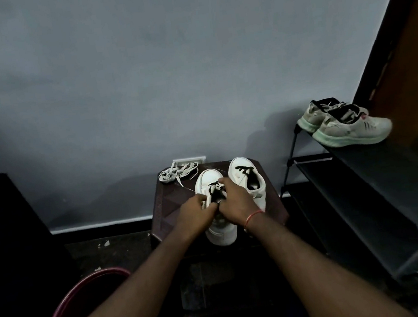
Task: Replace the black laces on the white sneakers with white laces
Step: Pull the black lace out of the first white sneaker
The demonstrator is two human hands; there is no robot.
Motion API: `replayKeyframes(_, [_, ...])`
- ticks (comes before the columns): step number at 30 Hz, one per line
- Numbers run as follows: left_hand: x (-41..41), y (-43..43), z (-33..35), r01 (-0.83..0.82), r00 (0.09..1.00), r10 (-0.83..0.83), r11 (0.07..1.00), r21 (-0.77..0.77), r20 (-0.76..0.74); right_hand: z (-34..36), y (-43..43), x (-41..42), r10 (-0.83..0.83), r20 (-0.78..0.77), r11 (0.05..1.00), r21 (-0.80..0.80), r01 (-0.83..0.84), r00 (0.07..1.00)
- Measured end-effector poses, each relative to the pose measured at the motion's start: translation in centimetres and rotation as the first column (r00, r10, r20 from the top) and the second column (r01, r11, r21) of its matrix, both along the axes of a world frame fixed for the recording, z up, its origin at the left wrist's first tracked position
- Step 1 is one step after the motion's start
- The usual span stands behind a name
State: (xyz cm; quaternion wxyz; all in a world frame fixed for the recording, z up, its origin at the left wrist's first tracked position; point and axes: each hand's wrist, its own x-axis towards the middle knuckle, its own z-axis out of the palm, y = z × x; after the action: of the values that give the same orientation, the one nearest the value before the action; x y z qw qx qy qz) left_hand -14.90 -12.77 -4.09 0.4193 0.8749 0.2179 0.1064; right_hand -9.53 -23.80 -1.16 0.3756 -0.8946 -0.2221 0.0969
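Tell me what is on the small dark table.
A left sneaker and right sneaker, both white with black laces, and a bundle of white laces at the far left. The left hand and right hand cover the left sneaker's middle, hiding its lower lacing.

No text, brand, number or sign can be read. The grey shoes [358, 128] on the rack [363, 164] carry dark side stripes and a small pink mark, too small to make out as a logo. Any marking on the sneakers [240, 166] is too small to tell.
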Motion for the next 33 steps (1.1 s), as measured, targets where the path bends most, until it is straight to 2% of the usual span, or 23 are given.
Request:
replayKeyframes(6, [1.6,0.0,0.6,-0.091,0.996,0.094,0.967,0.237,-0.001,0.5,0.7,0.2,0.031,0.215,0.983,-0.182,0.009,0.976])
replayKeyframes(10, [1.9,0.4,-0.1,-0.083,0.996,0.083,0.934,0.348,0.013,0.2,1.3,0.7,0.030,0.277,0.975,-0.221,0.033,0.960])
replayKeyframes(17, [1.7,0.6,-1.0,-0.056,0.988,-0.008,0.912,0.406,0.154,-0.9,0.8,1.1,-0.011,0.313,0.991,-0.126,0.053,0.950])
replayKeyframes(21, [1.4,0.9,-1.3,-0.062,0.958,-0.033,0.946,0.319,0.285,-1.2,0.5,1.1,-0.035,0.320,0.995,-0.072,0.062,0.947])
replayKeyframes(24, [1.5,1.8,-1.2,-0.009,0.963,-0.069,0.958,0.286,0.261,-1.3,0.4,1.2,-0.046,0.335,0.996,-0.051,0.067,0.941])
replayKeyframes(26, [1.8,2.7,-1.1,0.013,0.970,-0.045,0.991,0.132,0.239,-1.5,0.5,1.2,-0.053,0.344,0.995,-0.057,0.077,0.937])
replayKeyframes(27, [1.8,3.1,-0.8,0.024,0.968,-0.014,0.999,-0.040,0.251,-1.6,0.5,1.2,-0.056,0.348,0.995,-0.057,0.081,0.936])
replayKeyframes(29, [2.1,3.0,-0.1,0.066,0.957,0.055,0.914,-0.400,0.284,-1.7,0.7,1.3,-0.064,0.352,0.995,-0.050,0.087,0.934])
replayKeyframes(30, [2.3,2.6,0.3,0.101,0.954,0.062,0.854,-0.511,0.292,-1.8,0.8,1.3,-0.068,0.354,0.995,-0.049,0.091,0.933])
replayKeyframes(33, [3.2,1.4,1.2,0.154,0.954,0.042,0.779,-0.607,0.297,-1.9,0.7,1.5,-0.071,0.363,0.993,-0.063,0.101,0.929])
